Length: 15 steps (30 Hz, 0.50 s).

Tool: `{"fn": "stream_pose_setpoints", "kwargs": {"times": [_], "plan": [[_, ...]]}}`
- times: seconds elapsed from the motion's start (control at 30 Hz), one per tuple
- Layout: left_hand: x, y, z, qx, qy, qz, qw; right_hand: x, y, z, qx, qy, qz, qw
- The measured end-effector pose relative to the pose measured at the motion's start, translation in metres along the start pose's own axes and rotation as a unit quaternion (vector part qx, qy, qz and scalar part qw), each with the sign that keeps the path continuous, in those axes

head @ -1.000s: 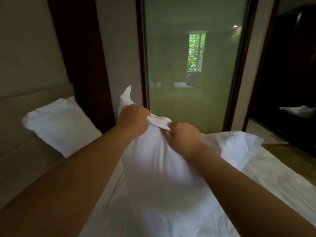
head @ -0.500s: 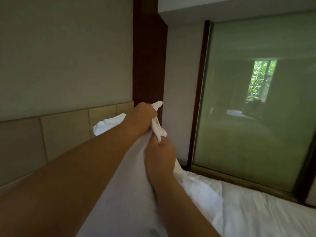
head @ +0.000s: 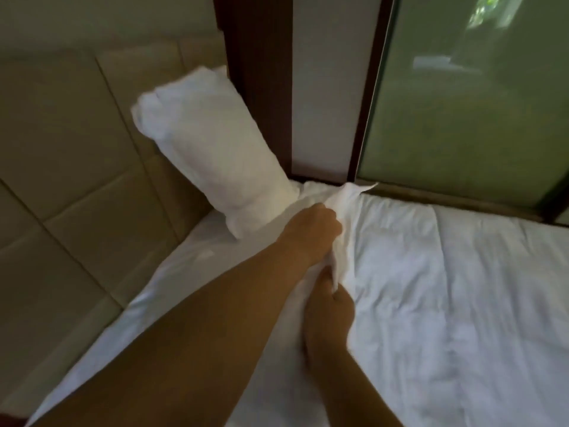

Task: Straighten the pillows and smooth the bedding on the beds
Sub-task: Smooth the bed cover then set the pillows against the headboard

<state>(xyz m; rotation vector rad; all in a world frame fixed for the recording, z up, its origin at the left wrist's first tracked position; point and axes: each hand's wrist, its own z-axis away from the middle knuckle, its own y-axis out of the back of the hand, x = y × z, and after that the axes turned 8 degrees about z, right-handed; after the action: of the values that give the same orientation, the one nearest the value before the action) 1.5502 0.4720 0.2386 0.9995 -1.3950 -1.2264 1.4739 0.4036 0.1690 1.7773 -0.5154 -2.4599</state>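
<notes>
I am looking down over both forearms at the bed (head: pixel 462 303). My left hand (head: pixel 311 232) is clenched on a bunched white fabric edge (head: pixel 345 211), and my right hand (head: pixel 331 315) is pinching the same edge just below it, at about 6 o'clock from the left. The fabric is running between the two fists in a twisted ridge, its tip poking out toward 1 o'clock beyond the left hand.

The pillow (head: pixel 212 149) is leaning against the headboard (head: pixel 77 134), up at 10 o'clock from my grip. Its long axis is running from 11 o'clock down to 5 o'clock, so its near end is sitting just beside my left knuckles. Whether the edge I am gripping belongs to that pillow or to a second one under my arms, I cannot tell; motion blur is smearing the seam.

The left hand is nearer the pillow, so I am judging that any nudge to square it would come from that side, pushing toward 10 o'clock.

The pillow is looking plump but skewed, with a rolled, creased top end. The duvet (head: pixel 431 288) is lying fairly flat toward 3 o'clock, with shallow wrinkles and one long crease. The sheet (head: pixel 184 257) near the headboard is showing slack folds that need smoothing.
</notes>
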Motion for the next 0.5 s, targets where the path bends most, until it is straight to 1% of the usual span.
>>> {"fn": "stream_pose_setpoints", "kwargs": {"times": [0.07,0.13,0.2,0.23,0.27,0.33,0.4,0.5], "plan": [[0.006,-0.031,-0.025,0.031,-0.04,0.08,0.995,0.022,0.008,-0.03,0.064,0.005,0.041,0.997],[0.017,-0.058,-0.045,0.041,-0.083,0.14,0.986,0.041,0.024,-0.056,0.102,-0.028,0.083,0.991],[0.029,-0.084,-0.054,0.042,-0.119,0.156,0.98,0.061,0.038,-0.073,0.105,-0.041,0.137,0.984],[0.032,-0.093,-0.055,0.04,-0.122,0.17,0.977,0.067,0.044,-0.077,0.1,-0.041,0.176,0.979],[0.033,-0.102,-0.057,0.057,-0.127,0.193,0.971,0.073,0.048,-0.082,0.093,-0.039,0.219,0.971],[0.034,-0.109,-0.057,0.056,-0.128,0.218,0.966,0.084,0.057,-0.092,0.088,-0.04,0.301,0.949],[0.029,-0.114,-0.055,0.027,-0.12,0.223,0.967,0.091,0.069,-0.097,0.092,-0.056,0.358,0.928],[0.021,-0.116,-0.052,-0.059,-0.08,0.179,0.979,0.099,0.084,-0.102,0.086,-0.058,0.426,0.899]]}}
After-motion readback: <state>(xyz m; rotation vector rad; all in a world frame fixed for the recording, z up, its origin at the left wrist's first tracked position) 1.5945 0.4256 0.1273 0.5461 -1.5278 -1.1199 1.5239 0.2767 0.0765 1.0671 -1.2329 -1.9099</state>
